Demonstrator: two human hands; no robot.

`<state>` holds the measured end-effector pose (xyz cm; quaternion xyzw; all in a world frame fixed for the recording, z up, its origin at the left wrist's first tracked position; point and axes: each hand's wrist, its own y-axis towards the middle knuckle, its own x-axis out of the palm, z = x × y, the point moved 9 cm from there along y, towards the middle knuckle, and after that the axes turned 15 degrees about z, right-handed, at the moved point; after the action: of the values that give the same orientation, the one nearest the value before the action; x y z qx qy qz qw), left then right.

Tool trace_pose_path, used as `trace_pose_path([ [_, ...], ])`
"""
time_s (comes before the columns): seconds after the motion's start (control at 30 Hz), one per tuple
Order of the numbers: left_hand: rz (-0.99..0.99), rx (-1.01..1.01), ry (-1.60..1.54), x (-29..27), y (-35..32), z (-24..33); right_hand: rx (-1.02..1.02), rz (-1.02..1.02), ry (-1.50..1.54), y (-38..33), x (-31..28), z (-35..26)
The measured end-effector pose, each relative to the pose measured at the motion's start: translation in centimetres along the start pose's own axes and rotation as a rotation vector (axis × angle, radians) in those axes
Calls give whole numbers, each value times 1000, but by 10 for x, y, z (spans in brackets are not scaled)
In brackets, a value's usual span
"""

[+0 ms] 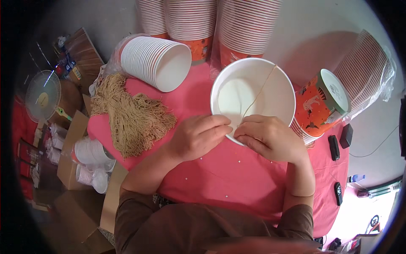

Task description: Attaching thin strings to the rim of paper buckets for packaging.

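From the left, we see one fan (43, 95) and an open cardboard box (78, 175) with white cups (89, 151) in it, too overlapped for us to count. On the pink table (211, 182) lies one heap of tan cord (137, 120); just beyond it, one stack of white tubs (146, 61) rests tipped on its side, its mouth toward the right. Three tall nested stacks (190, 21) stand at the far side, orange bands at their bases. In the middle, one white tub (241, 95) opens toward us, with a single strand (259, 95) running from its far rim down to the near side. Our left hand (198, 135) has its fingers bunched at the near rim; we cannot tell whether they grip anything. Our right hand (268, 137) pinches the strand just beside it. To the right are one upside-down orange stack (315, 106), printed with animals, its base marks too small to read, one plastic-wrapped stack (363, 72), and three small dark objects (334, 148) near the table's right edge.
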<state>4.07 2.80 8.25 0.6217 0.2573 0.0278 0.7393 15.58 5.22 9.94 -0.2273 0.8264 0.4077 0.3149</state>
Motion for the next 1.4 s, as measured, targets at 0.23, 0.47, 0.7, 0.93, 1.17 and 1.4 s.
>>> trace_pose_path([
  [0.23, -5, -298, -118, 5, -7, -29, 113, -33, 43, 1, 7, 13],
  [0.47, 165, -586, -259, -5, -13, -53, 347, 59, 37, -1, 7, 35],
  [0.7, -37, -621, -187, 21, -27, -45, 343, 87, 53, 1, 10, 34],
  [0.93, 96, -608, -205, 4, -15, -50, 352, 90, -8, -1, 4, 33],
  [1.17, 264, -1080, -821, 0, -29, -76, 282, 69, -134, -2, -12, 25],
  [1.4, 351, -1290, -1344, 10, -41, -84, 287, -170, 215, -4, 9, 9],
])
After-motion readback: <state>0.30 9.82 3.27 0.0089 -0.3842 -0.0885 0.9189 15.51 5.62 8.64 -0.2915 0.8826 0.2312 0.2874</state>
